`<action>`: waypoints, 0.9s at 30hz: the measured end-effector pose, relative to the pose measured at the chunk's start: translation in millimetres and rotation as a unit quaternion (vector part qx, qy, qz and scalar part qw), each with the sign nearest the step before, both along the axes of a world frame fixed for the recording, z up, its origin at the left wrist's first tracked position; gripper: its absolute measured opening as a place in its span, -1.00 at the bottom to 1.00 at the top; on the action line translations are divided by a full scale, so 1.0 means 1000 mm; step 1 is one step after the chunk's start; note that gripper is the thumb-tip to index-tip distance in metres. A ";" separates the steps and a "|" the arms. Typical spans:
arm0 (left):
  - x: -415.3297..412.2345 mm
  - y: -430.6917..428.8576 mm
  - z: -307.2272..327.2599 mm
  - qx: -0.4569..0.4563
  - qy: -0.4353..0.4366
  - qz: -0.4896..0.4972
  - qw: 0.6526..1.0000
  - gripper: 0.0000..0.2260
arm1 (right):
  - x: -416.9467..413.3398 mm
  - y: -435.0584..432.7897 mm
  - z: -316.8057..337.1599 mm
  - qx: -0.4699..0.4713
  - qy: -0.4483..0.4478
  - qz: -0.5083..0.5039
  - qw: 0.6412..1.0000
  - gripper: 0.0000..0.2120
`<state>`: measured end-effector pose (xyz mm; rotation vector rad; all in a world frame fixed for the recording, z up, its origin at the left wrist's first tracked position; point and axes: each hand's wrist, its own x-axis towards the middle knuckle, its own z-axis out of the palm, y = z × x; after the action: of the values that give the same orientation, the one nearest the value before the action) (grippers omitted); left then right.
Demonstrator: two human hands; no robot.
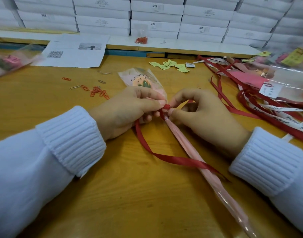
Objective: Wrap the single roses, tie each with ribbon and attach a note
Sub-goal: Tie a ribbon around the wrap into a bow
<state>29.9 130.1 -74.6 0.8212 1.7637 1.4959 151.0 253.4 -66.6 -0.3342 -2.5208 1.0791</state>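
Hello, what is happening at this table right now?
A person in a white sweater is tying a red ribbon around a wrapped rose lying on the wooden table. The left hand and the right hand both pinch the ribbon at the neck of the wrap, where a knot is forming. No note is on this rose yet. Green notes, paper clips and spare ribbons lie nearby.

Stacked white boxes [155, 16] lined the back, some marked SGS; a printed sheet [75, 50] with a QR code and a grey photo lay on the wooden counter [44, 103]; orange paper clips [97, 91] lay scattered near it; a small clear bag of red clips [141, 38] stood on the ledge behind.
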 end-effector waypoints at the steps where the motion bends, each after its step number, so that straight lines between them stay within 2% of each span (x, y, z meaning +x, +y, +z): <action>1: 0.000 0.000 0.000 0.000 0.001 -0.001 1.000 -0.93 | 0.000 0.000 0.000 -0.007 -0.001 -0.003 1.000 -0.98; 8: 0.002 0.000 0.001 0.001 0.007 0.010 1.000 -0.90 | 0.001 0.000 0.000 0.004 0.019 -0.018 1.000 -0.95; 12: 0.003 0.000 0.002 -0.002 -0.007 0.019 1.000 -0.92 | 0.003 0.000 0.002 -0.030 0.018 0.018 0.999 -0.93; 17: 0.003 0.001 0.002 -0.001 -0.008 0.022 1.000 -0.91 | 0.002 -0.002 0.002 0.010 0.001 0.028 1.000 -0.95; 19: 0.003 0.001 0.001 0.005 -0.008 0.028 1.000 -0.92 | 0.003 -0.002 0.004 -0.040 -0.005 0.032 0.999 -0.95; 21: 0.004 0.000 0.001 0.007 -0.004 0.035 0.999 -0.93 | 0.003 -0.001 0.004 -0.131 -0.003 0.045 0.990 -0.94; 27: 0.006 0.000 0.002 0.009 -0.002 0.046 0.999 -0.93 | 0.003 0.007 0.006 -0.305 -0.024 0.104 0.946 -0.96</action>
<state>36.1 130.3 -72.5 0.7546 1.8097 1.5744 154.3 260.5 -60.9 -0.2561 -2.2368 1.9538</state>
